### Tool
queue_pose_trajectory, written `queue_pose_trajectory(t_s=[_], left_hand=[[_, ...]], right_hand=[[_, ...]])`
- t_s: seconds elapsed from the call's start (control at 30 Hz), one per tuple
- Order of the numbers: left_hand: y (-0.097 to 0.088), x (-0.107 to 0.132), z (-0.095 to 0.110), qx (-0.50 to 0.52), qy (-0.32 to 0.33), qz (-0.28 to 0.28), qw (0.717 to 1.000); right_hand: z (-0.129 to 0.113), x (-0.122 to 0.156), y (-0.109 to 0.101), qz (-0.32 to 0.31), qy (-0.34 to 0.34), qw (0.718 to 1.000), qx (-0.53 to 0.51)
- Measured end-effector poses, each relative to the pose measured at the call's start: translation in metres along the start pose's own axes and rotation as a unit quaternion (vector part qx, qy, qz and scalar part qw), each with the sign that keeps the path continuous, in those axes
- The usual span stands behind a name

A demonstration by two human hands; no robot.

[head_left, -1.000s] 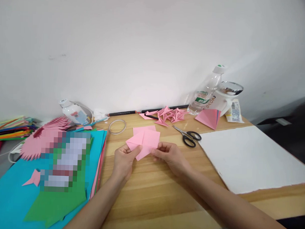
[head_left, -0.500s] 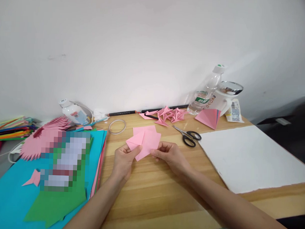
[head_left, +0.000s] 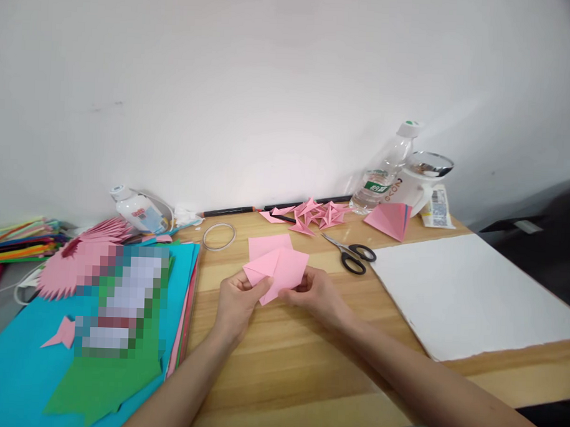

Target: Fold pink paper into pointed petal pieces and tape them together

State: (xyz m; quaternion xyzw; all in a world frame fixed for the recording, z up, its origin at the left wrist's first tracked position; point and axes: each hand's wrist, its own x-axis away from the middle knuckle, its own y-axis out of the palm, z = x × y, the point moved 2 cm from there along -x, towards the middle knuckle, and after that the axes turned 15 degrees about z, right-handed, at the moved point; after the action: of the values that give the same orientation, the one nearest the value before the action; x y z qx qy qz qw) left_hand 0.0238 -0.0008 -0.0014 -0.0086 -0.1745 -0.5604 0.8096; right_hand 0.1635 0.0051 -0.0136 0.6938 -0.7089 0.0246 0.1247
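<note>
Between my hands is a folded pink paper [head_left: 287, 269], with one triangular flap turned over on its left side. My left hand [head_left: 238, 299] pinches its lower left edge, thumb on top. At the right corner my right hand [head_left: 313, 292] grips the same paper, its fingers partly hidden behind. Just beyond lies another pink paper sheet [head_left: 269, 243] on the wooden table, partly covered by the held one. A pair of black-handled scissors [head_left: 353, 256] rests to the right of it, and several folded pink paper pieces [head_left: 313, 214] sit farther back near the wall.
On the left are blue sheets [head_left: 22, 379], green paper [head_left: 105, 388], a pleated pink paper ring [head_left: 84, 256] and a white bottle [head_left: 140, 211]. A tape roll [head_left: 220, 225] lies behind my left hand. A white board [head_left: 478, 295], water bottle [head_left: 382, 173] and mug [head_left: 414, 187] occupy the right.
Both hands have moved slightly right and down with the folded paper, which has tilted. More of the pink sheet behind it shows. The other things stay put.
</note>
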Motion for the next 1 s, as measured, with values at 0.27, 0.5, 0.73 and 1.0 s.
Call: queue_pose_trajectory(t_s=[0.27, 0.5, 0.73, 1.0], left_hand=[[0.0025, 0.0003, -0.0003, -0.086, 0.024, -0.084, 0.992], [0.0009, 0.0001, -0.0012, -0.105, 0.043, -0.061, 0.992], [0.0021, 0.0012, 0.0017, -0.100, 0.053, -0.032, 0.993], [-0.0003, -0.0012, 0.0034, -0.106, 0.069, -0.008, 0.992]], right_hand=[[-0.0043, -0.0026, -0.0032, 0.052, -0.014, 0.998, -0.040], [-0.0039, -0.0025, -0.0026, 0.044, -0.027, 0.998, -0.022], [-0.0029, -0.0025, -0.0001, 0.042, -0.042, 0.998, 0.036], [-0.0026, -0.0094, -0.0092, 0.076, -0.040, 0.994, 0.073]])
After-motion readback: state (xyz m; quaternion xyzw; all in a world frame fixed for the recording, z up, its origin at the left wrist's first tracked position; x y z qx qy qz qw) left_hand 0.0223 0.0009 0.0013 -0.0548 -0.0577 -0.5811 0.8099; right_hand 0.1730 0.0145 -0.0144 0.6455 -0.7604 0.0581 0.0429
